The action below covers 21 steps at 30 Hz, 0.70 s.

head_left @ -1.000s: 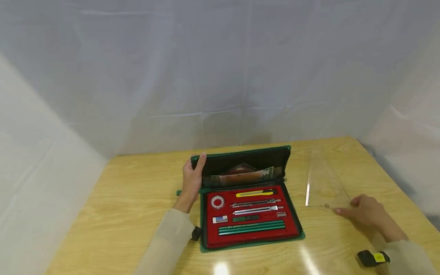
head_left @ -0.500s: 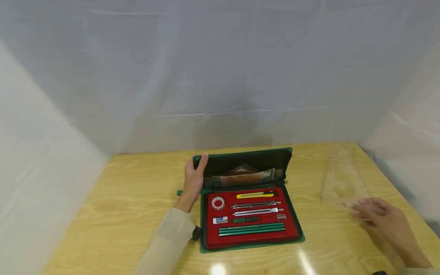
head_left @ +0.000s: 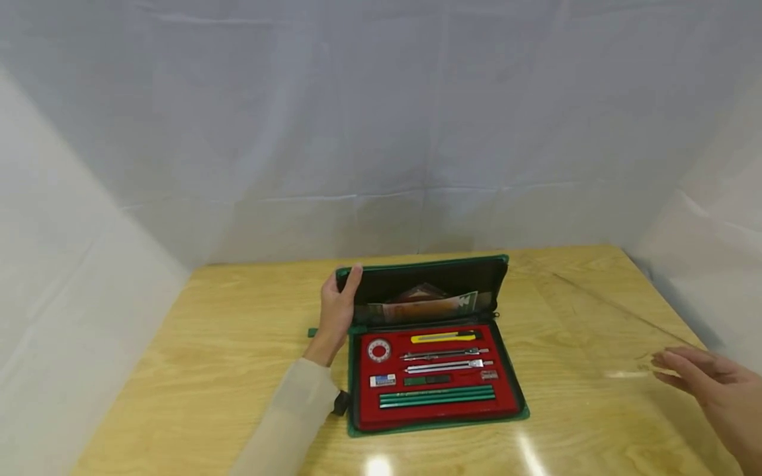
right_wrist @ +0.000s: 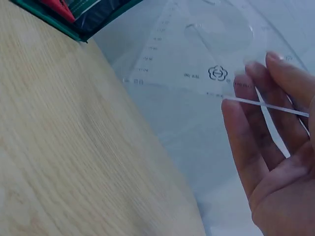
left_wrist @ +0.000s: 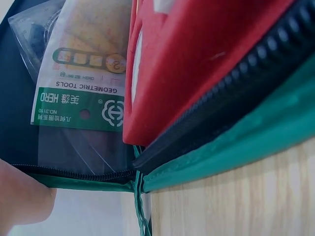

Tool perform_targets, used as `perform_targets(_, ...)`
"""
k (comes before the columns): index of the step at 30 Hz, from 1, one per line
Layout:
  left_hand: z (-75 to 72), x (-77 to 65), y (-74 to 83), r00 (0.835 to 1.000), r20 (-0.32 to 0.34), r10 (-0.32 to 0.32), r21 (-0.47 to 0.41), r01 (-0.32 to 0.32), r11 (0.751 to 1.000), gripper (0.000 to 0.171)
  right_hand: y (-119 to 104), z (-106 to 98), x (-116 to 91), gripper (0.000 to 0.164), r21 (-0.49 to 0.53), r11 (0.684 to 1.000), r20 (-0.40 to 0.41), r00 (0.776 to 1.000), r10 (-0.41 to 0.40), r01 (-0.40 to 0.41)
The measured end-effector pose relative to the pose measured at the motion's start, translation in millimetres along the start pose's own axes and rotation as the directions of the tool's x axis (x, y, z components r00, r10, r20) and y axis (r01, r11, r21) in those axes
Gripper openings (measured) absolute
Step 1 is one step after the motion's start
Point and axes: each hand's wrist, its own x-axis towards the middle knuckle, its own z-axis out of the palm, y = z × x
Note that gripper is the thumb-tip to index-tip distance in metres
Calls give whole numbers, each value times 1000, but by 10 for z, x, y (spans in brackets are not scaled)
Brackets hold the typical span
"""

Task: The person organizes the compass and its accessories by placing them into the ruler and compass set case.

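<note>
My left hand grips the left end of the raised lid of a green zip case. In the head view, the case lies unfolded at the middle of the table. My right hand pinches a clear plastic set square by its edge, off to the right of the case. Faint in the head view, the set square shows mainly as thin edges. A printed packet marked "GEOMETRIC TOOLS" sits in the lid pocket.
The red tray holds a yellow cutter, compasses, green pencils, an eraser, a white ring-shaped piece and a sharpener. White cloth hangs behind the wooden table.
My right hand has moved to the right with the set square, which has turned so its long edge slants. My left hand keeps its hold on the lid.
</note>
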Motion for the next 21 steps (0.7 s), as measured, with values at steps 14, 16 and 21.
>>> perform_targets(14, 19, -4, -3, 1000, 25, 4, -21, -4, 1000, 23, -368, 542, 619, 19, -763, 645, 82, 996, 27, 46)
perform_targets(16, 18, -5, -7, 1000, 24, 2, -23, -2, 1000, 23, -416, 661, 723, 17, -745, 663, 78, 997, -24, 74)
perform_targets(21, 20, -18, -6, 1000, 7, 2, -20, -1, 1000, 20, -474, 996, 948, 17, -665, 698, 143, 963, -229, 264)
